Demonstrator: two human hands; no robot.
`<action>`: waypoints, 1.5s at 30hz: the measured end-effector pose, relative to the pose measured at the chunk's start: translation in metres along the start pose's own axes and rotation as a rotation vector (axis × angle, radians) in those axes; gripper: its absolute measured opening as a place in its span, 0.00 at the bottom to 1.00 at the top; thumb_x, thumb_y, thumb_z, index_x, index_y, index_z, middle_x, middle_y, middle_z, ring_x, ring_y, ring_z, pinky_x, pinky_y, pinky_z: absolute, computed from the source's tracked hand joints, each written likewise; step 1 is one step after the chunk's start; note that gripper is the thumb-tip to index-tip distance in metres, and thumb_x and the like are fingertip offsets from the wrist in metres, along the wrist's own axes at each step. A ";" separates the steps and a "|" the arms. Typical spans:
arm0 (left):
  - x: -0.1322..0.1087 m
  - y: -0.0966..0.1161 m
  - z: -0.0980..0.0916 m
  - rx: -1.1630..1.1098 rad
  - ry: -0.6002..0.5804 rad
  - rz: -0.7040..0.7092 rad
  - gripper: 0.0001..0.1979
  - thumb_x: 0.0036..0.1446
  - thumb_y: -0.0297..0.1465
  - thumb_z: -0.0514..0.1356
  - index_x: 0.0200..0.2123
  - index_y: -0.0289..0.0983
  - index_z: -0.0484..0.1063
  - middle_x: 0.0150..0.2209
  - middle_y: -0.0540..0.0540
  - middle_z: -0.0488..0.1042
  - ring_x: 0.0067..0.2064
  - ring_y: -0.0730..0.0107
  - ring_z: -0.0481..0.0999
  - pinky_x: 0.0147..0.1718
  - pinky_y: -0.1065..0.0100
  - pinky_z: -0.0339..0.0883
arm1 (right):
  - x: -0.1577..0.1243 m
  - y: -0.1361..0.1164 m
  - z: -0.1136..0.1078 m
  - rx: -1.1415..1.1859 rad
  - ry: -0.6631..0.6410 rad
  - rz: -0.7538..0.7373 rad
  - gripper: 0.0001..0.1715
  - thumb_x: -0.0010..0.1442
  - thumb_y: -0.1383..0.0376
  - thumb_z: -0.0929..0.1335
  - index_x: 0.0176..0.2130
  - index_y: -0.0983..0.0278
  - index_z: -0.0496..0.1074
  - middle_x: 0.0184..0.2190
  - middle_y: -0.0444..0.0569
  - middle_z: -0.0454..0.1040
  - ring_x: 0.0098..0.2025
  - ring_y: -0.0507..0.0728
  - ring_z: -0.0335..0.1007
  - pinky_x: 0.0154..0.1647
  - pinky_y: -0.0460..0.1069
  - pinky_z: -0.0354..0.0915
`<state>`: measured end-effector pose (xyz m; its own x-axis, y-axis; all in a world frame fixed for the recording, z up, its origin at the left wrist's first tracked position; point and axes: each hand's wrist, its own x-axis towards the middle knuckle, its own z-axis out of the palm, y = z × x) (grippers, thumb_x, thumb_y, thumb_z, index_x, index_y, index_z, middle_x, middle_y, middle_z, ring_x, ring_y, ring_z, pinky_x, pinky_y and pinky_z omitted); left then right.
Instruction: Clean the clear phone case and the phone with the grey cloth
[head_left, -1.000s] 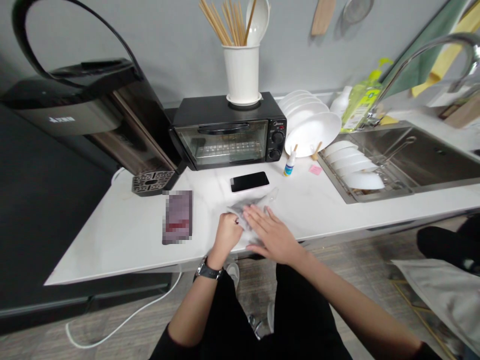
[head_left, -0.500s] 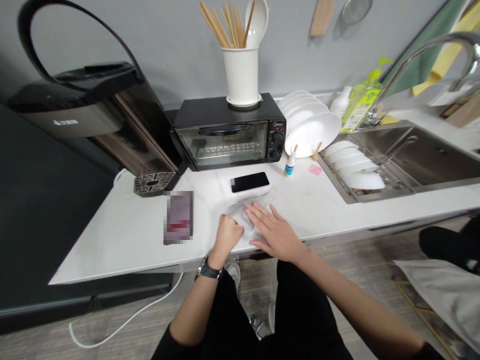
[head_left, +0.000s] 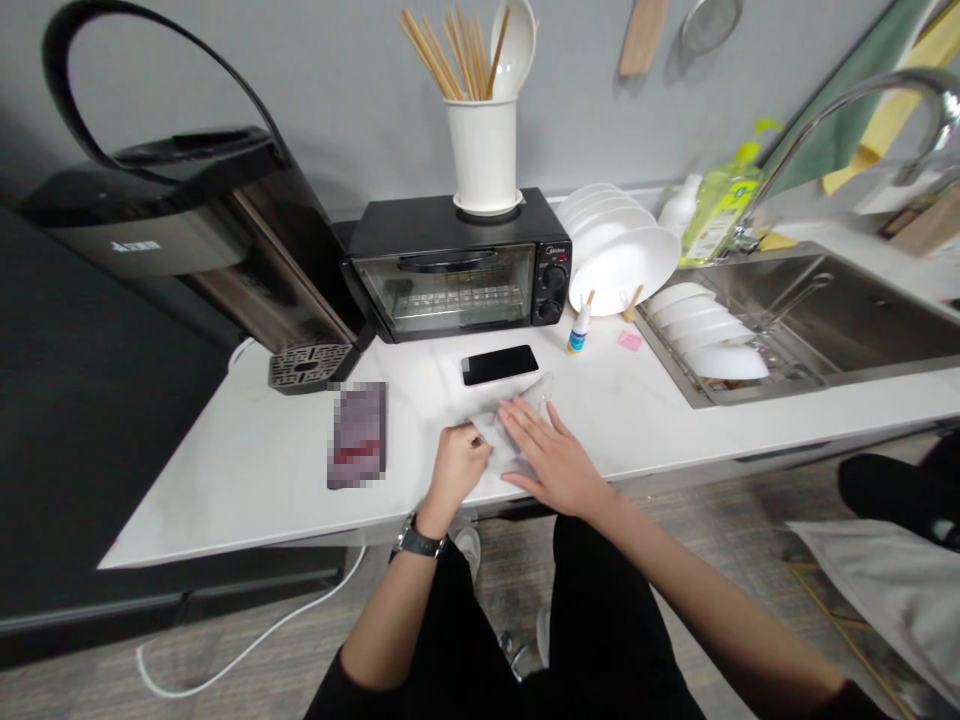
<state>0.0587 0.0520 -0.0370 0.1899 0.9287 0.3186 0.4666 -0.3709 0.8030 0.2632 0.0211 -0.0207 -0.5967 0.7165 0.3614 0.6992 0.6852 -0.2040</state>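
Note:
A thin, see-through plastic bag (head_left: pixel 541 388) lies crumpled on the white counter near its front edge. At the bag's left side, my left hand (head_left: pixel 459 458) is closed in a fist, pinching its edge. My right hand (head_left: pixel 546 455) rests flat across the bag, fingers stretched out and thumb apart, covering part of it. Just behind the bag lies a phone (head_left: pixel 499 365) with a dark screen. Left of my left hand is a blurred-out purplish flat item (head_left: pixel 358 435). A small white spray bottle (head_left: pixel 578 330) with a blue label stands behind my right hand.
A black toaster oven (head_left: pixel 457 270) stands at the back, carrying a white utensil holder (head_left: pixel 484 150). The water dispenser (head_left: pixel 217 240) is at left. White plates (head_left: pixel 626 268) stand right of the oven, beside a sink (head_left: pixel 862 330) holding bowls (head_left: pixel 724 360).
My left fist has turned slightly and loosened a little at the bag's edge. The bag's folds have shifted under my right hand, which stays flat and nearly in place.

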 end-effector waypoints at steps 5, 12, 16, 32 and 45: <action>0.001 0.004 0.002 -0.003 -0.002 0.000 0.12 0.65 0.33 0.59 0.32 0.37 0.82 0.33 0.47 0.84 0.32 0.66 0.80 0.33 0.70 0.71 | 0.000 0.008 -0.003 -0.020 0.076 0.150 0.53 0.73 0.44 0.60 0.78 0.71 0.34 0.78 0.61 0.44 0.80 0.67 0.35 0.76 0.70 0.45; -0.001 0.000 -0.004 0.027 -0.019 0.003 0.16 0.56 0.24 0.59 0.16 0.36 0.71 0.17 0.49 0.73 0.21 0.70 0.71 0.24 0.71 0.63 | -0.004 -0.024 0.010 0.021 -0.036 -0.133 0.51 0.74 0.44 0.60 0.78 0.70 0.37 0.77 0.60 0.48 0.80 0.65 0.39 0.77 0.68 0.45; 0.001 0.006 0.001 -0.015 -0.012 -0.012 0.13 0.64 0.32 0.60 0.31 0.38 0.83 0.32 0.46 0.85 0.33 0.62 0.82 0.34 0.67 0.74 | -0.002 0.013 -0.002 -0.041 0.088 0.179 0.50 0.75 0.48 0.59 0.78 0.67 0.31 0.77 0.61 0.46 0.79 0.67 0.40 0.75 0.70 0.48; 0.002 0.005 0.003 -0.013 0.007 -0.027 0.12 0.64 0.33 0.59 0.32 0.37 0.81 0.35 0.46 0.85 0.35 0.63 0.82 0.35 0.68 0.73 | 0.007 0.004 -0.001 -0.023 0.155 0.274 0.49 0.75 0.49 0.60 0.78 0.68 0.32 0.77 0.62 0.47 0.79 0.68 0.41 0.75 0.72 0.48; 0.002 0.004 0.003 -0.016 0.017 -0.041 0.11 0.64 0.34 0.60 0.33 0.37 0.81 0.33 0.46 0.84 0.33 0.65 0.79 0.35 0.69 0.72 | 0.004 0.004 0.000 -0.043 0.139 0.250 0.50 0.75 0.50 0.60 0.78 0.68 0.32 0.77 0.61 0.47 0.79 0.67 0.40 0.75 0.71 0.49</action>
<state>0.0634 0.0525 -0.0342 0.1566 0.9430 0.2936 0.4597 -0.3327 0.8234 0.2639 0.0269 -0.0202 -0.3457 0.8357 0.4268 0.8358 0.4810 -0.2648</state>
